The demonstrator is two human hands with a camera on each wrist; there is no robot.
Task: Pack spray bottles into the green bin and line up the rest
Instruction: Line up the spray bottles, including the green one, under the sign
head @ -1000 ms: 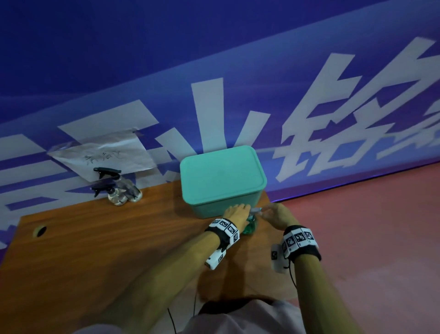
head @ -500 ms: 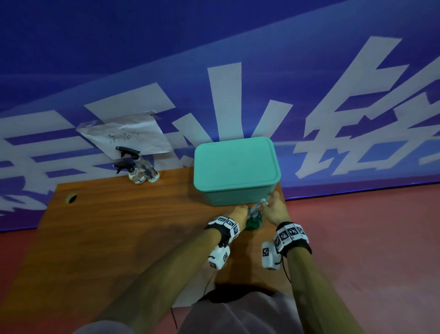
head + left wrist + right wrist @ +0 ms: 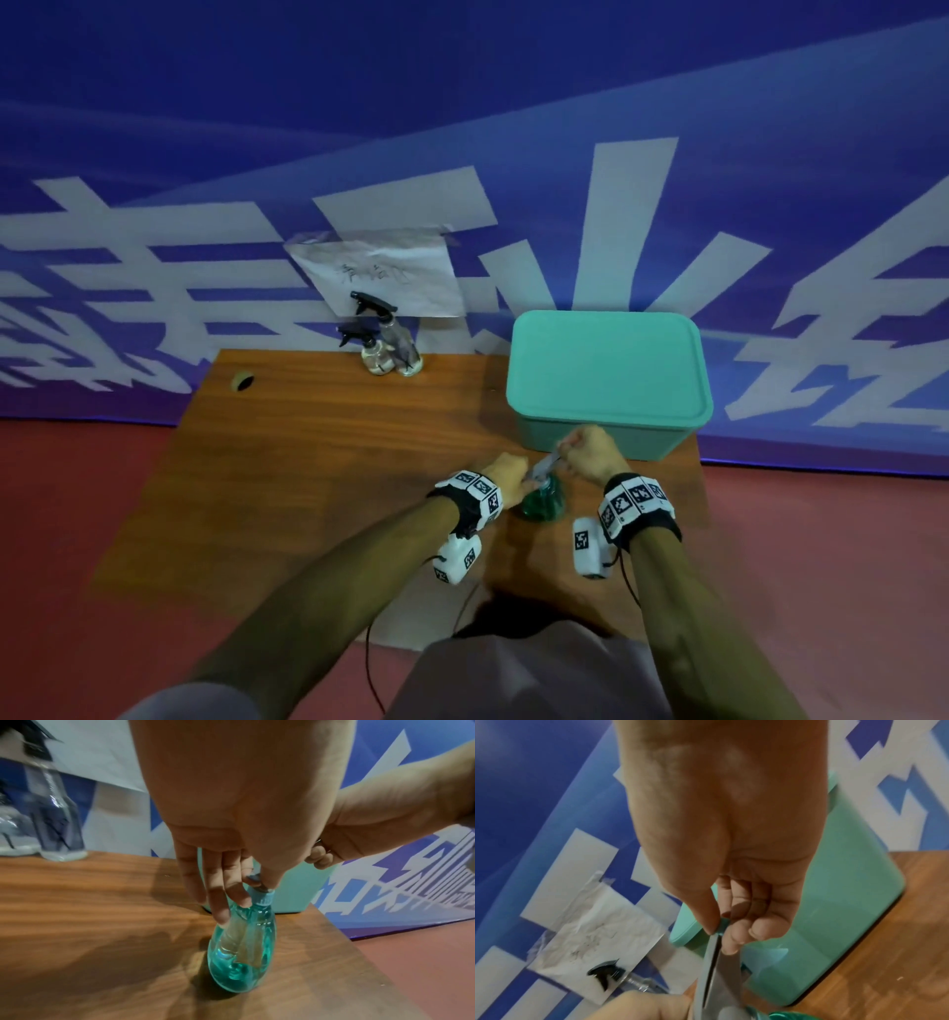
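Observation:
A teal spray bottle (image 3: pixel 543 508) stands on the wooden table (image 3: pixel 318 462) just in front of the green bin (image 3: pixel 606 370), whose lid is on. My left hand (image 3: pixel 508 472) grips the bottle's neck below the light blue collar (image 3: pixel 264 898), fingers on one side and thumb on the other (image 3: pixel 253 890). My right hand (image 3: pixel 585 452) pinches the far end of the pale spray head (image 3: pixel 716 973) between thumb and fingers (image 3: pixel 720 935). Two clear spray bottles (image 3: pixel 393 349) with black heads stand together at the table's back edge.
The bin (image 3: pixel 829 923) fills the back right corner of the table. A paper sheet (image 3: pixel 385 272) is taped to the blue banner wall behind the clear bottles (image 3: pixel 56 817). A cable hole (image 3: pixel 242 381) sits at the back left. Red floor surrounds the table.
My head view has swung, so the table now sits further right and lower. Both hands stay on the teal bottle, a little nearer the front edge than before.

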